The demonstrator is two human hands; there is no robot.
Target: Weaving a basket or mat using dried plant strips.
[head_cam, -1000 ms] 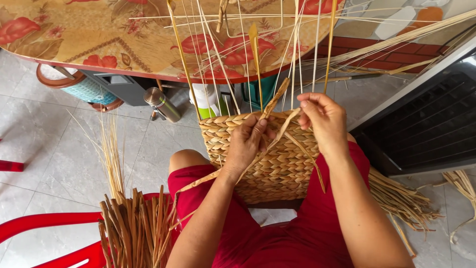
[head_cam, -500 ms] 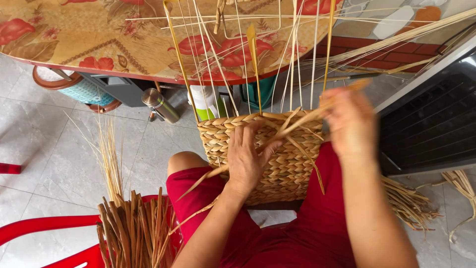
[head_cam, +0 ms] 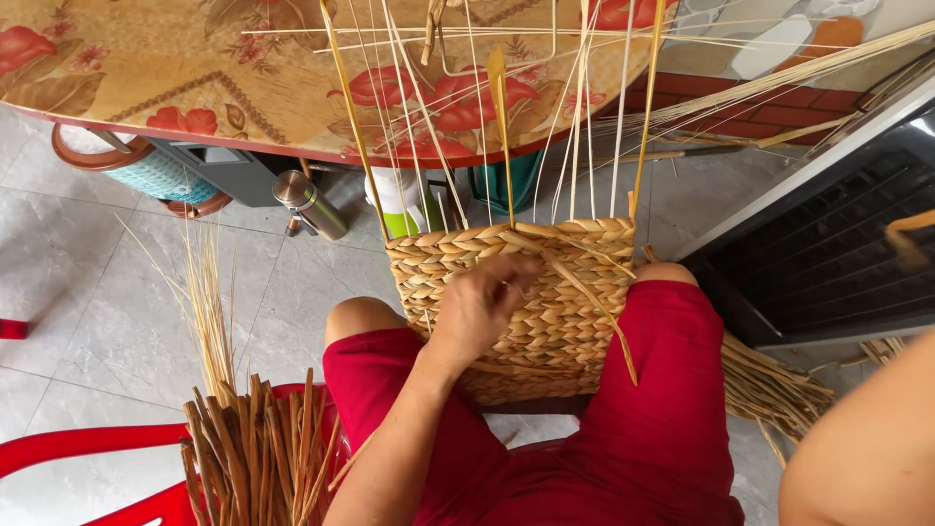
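Head view, left hand (head_cam: 482,307) on woven basket (head_cam: 545,312)

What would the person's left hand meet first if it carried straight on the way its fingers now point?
Probably the loose straw strand slanting across the woven basket, just right of the left hand; depth is unclear.

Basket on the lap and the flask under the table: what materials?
Basket: looks like twisted natural fibre, maybe water hyacinth or seagrass; tan, matte, braided rows, with thin pale stakes rising from the rim. Left hand rests on it. Flask: likely brushed stainless steel, going by its grey metallic sheen.
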